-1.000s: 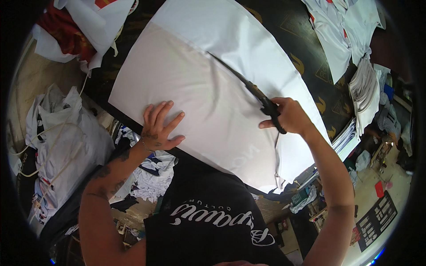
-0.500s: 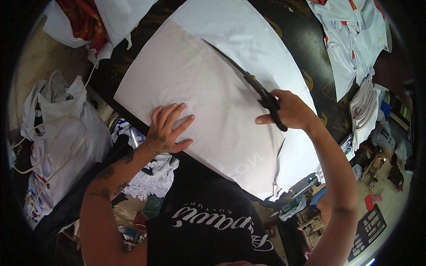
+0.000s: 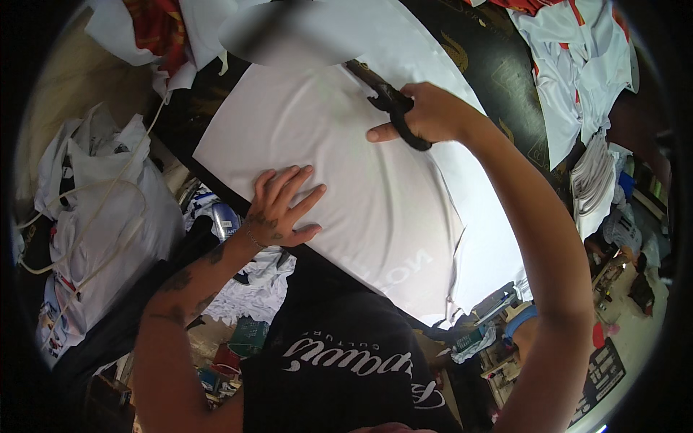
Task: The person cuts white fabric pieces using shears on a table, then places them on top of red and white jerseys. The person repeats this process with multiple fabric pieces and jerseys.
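The cutting looks well along: the right hand [image 3: 426,115] is closed through the handles of black scissors [image 3: 386,97], blades running up the white cloth [image 3: 346,187] spread on the dark table [image 3: 498,65]. The left hand [image 3: 281,209] lies open and flat, pinning the cloth near its close edge. The next snip probably needs the cloth kept taut. Ahead the cloth is bare; piles of white garments [image 3: 577,65] crowd the far right.

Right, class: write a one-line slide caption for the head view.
Left hand flat on white fabric; right hand works black scissors along it.
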A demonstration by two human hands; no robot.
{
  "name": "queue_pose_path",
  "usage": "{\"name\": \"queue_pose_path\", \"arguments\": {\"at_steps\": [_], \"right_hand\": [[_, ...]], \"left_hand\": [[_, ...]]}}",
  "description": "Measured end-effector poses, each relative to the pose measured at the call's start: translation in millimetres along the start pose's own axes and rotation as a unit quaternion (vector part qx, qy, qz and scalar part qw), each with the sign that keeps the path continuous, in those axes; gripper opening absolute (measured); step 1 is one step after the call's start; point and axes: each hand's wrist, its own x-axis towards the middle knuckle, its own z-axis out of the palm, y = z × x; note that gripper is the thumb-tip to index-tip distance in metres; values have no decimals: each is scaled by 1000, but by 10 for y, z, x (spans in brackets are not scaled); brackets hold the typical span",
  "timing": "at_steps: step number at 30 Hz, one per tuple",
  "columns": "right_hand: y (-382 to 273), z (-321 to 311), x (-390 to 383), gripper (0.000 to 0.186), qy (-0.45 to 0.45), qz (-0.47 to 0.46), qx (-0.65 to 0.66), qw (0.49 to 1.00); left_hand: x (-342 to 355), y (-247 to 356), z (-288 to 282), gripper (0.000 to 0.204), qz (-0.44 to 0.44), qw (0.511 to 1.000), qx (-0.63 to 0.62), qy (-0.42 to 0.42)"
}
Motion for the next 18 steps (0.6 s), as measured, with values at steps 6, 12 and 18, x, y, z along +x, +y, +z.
{"name": "queue_pose_path", "arguments": {"at_steps": [6,12,18], "right_hand": [[531,163,-107,90,85,34,-29,995],[1415,1529,-1691,45,190,-55,166,966],[1647,3926,-3615,46,218,134,411,875]], "left_hand": [[-15,1,-48,66,10,999,-33,34],[199,216,-230,59,-125,991,-6,49],[1339,870,397,67,-149,978,-47,139]]}}
